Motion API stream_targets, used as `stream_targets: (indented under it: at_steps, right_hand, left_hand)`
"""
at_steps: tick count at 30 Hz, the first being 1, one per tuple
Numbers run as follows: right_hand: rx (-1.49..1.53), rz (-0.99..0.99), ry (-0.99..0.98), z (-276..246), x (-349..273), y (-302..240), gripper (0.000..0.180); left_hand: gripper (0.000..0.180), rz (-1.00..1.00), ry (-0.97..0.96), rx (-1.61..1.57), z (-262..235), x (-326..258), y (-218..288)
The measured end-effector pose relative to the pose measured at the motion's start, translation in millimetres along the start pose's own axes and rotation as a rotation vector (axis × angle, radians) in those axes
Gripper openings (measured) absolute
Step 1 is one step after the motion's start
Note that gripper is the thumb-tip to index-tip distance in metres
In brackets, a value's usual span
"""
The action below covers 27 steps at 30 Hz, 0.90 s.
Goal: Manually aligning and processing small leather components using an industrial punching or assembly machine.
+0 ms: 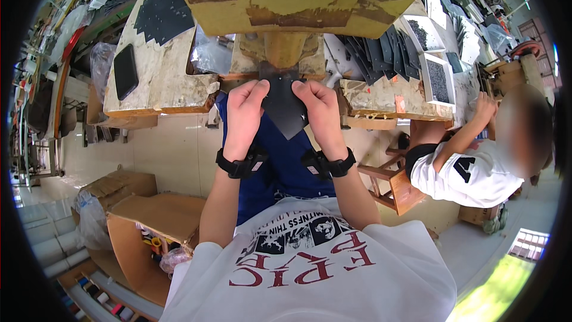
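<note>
A black flat panel with small shiny spots hangs in front of me, its lower corner pointing toward my lap. My left hand pinches its left edge, thumb on top. On the opposite edge my right hand grips it the same way. The panel's far end reaches in beneath the worn yellow machine, whose large body covers the top of the view. What lies under the machine head at that end is hidden.
Left of the machine, a phone and fanned black panels lie on the worktable. More black panels and a white tray of small dark parts lie right. A co-worker sits there; a cardboard box stands lower left.
</note>
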State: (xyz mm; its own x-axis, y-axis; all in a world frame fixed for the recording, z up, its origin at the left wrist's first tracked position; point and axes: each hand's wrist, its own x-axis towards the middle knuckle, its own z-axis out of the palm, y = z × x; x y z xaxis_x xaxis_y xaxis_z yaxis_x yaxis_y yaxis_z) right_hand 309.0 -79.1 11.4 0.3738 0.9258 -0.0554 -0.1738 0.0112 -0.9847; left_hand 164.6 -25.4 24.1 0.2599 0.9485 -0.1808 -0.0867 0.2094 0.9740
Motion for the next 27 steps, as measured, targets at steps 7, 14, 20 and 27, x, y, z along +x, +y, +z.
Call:
stream_targets:
  at_steps: [7, 14, 20, 27]
  right_hand:
    - [0.026, 0.051, -0.023, -1, -3, -5, 0.037]
    - [0.116, 0.112, -0.077, -4, -1, -6, 0.029]
    - [0.159, 0.131, -0.104, -7, -1, -7, 0.025]
    - [0.138, 0.101, -0.069, -5, 0, 0, 0.027]
  left_hand:
    - [0.031, -0.002, -0.016, -0.026, -4, -1, -5]
    - [0.021, -0.056, -0.067, -0.076, -8, -1, -4]
    - [0.02, -0.044, -0.073, -0.069, -9, 0, -7]
    - [0.025, -0.036, -0.074, -0.068, -5, 2, -1]
